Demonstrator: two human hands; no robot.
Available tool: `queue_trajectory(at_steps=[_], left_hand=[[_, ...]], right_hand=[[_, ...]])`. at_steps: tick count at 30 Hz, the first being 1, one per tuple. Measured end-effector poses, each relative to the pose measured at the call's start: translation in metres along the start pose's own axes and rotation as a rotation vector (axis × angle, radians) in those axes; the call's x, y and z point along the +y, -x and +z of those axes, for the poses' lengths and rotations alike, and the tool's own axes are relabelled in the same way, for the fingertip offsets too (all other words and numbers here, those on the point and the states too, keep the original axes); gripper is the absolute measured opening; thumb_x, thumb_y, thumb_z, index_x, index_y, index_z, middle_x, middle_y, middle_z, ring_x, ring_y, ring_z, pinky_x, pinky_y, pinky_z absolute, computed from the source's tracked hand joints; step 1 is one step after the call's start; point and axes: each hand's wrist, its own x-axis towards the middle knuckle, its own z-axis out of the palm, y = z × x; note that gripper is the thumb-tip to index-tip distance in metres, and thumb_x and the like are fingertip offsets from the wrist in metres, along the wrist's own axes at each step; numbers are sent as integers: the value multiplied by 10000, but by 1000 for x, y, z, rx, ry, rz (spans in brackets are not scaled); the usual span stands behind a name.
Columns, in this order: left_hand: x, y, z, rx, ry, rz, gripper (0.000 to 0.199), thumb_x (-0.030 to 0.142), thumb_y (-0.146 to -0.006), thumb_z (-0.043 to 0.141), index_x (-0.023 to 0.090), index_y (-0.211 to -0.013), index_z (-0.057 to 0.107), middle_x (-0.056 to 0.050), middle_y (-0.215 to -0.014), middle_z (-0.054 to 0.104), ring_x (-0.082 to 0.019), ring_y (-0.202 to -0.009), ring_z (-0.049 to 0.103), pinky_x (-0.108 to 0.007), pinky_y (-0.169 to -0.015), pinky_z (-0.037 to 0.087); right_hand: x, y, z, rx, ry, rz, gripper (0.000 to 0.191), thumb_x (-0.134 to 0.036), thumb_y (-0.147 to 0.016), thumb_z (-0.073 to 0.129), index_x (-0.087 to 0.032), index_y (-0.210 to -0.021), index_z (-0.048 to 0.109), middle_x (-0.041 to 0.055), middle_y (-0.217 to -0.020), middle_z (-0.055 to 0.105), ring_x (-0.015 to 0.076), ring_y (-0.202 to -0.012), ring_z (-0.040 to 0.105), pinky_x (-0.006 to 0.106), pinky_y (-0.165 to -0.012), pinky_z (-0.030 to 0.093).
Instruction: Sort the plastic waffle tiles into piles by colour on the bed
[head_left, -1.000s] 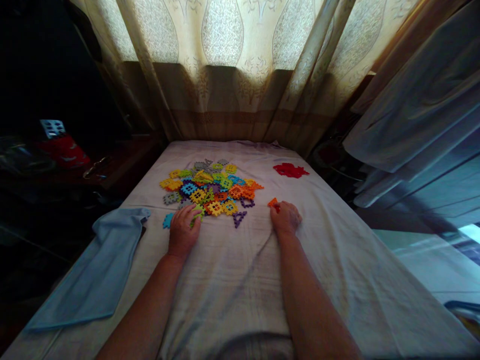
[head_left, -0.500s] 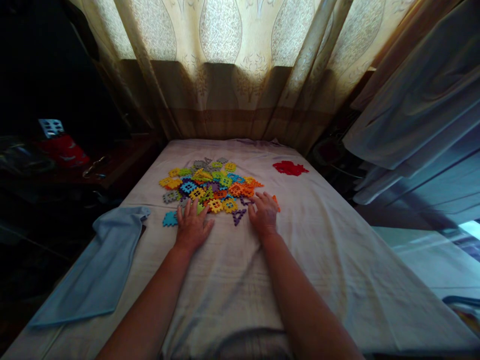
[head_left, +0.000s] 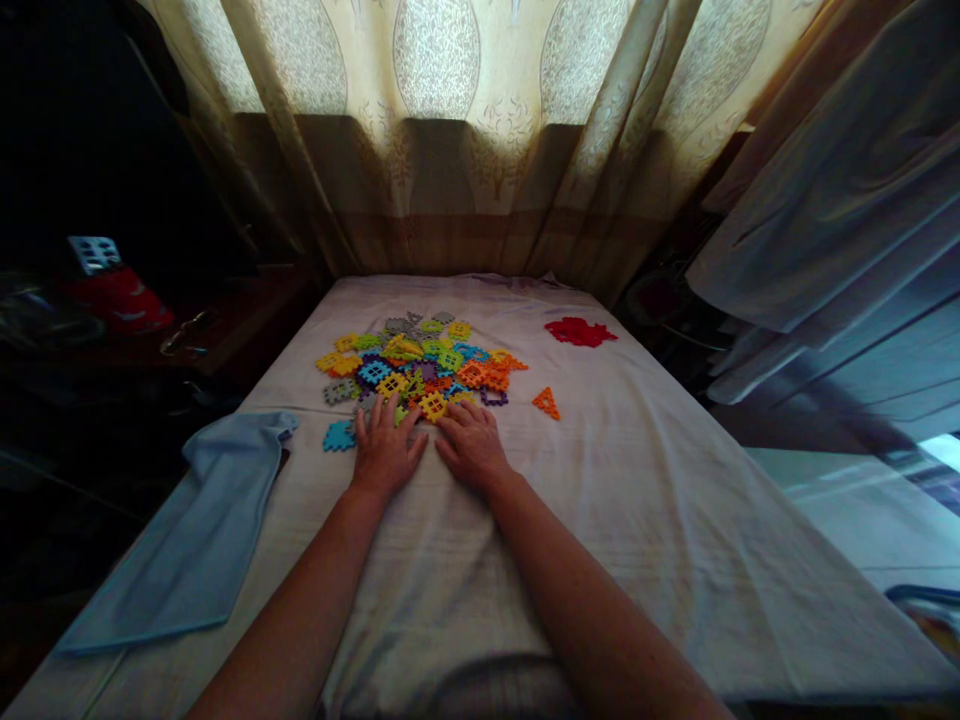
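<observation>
A heap of flat, toothed plastic building pieces (head_left: 403, 348) in mixed colours lies on the cloth-covered table. At its near edge my left hand (head_left: 385, 445) rests with fingers spread, beside a blue square piece (head_left: 340, 435). My right hand (head_left: 472, 440) lies close by, fingers stretched over the front of the heap, partly covering a yellow piece. Between the two hands a yellow window piece (head_left: 433, 405) shows. An orange triangle (head_left: 547, 402) sits apart on the right. Farther back right is a separate pile of red pieces (head_left: 580, 332).
A light blue cloth (head_left: 195, 530) hangs over the table's left edge. Behind the table falls a patterned curtain (head_left: 450, 200). Pale garments (head_left: 832, 190) hang on the right. A red container (head_left: 127, 300) stands on a dark surface at left.
My right hand has moved left from beside the orange triangle to the heap's front, uncovering the triangle. The purple triangle at the near edge is out of sight. My left hand stays in place.
</observation>
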Motion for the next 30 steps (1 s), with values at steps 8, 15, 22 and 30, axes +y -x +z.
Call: queue_trajectory(at_steps=[8,15,22,30], left_hand=[[5,-12,5,27,-31,-19,353,363,-859,580,253,-1185,662,-145,-1504,449,-376,-1431,326,-668,-1149,163],[1,-11,4,82,15,2,175,325,-856,582,217,-954,679,-142,-1440,525,-361,-1411,369,-649,-1154,192],[-4,-9,5,81,43,27,152,319,-867,568,215,-921,665,-133,-1391,578,-355,-1393,403,-635,-1153,213],[-2,-9,3,55,-5,29,189,336,-856,590,209,-959,686,-138,-1415,558,-363,-1386,409,-635,-1148,225]], right_hand=[[-1,0,2,51,-47,2,273,-302,-899,557,-243,-1122,703,76,-1329,620,264,-1295,466,457,-1080,331],[40,2,-3,327,-130,167,288,-221,-882,513,-217,-1071,730,92,-1230,681,227,-1166,582,414,-1050,397],[62,22,-8,382,-142,159,268,-212,-876,507,-213,-1005,742,82,-1112,730,213,-1064,644,384,-1005,455],[86,12,-28,353,-54,167,301,-211,-868,508,-209,-1077,725,83,-1151,717,212,-1083,634,381,-1007,450]])
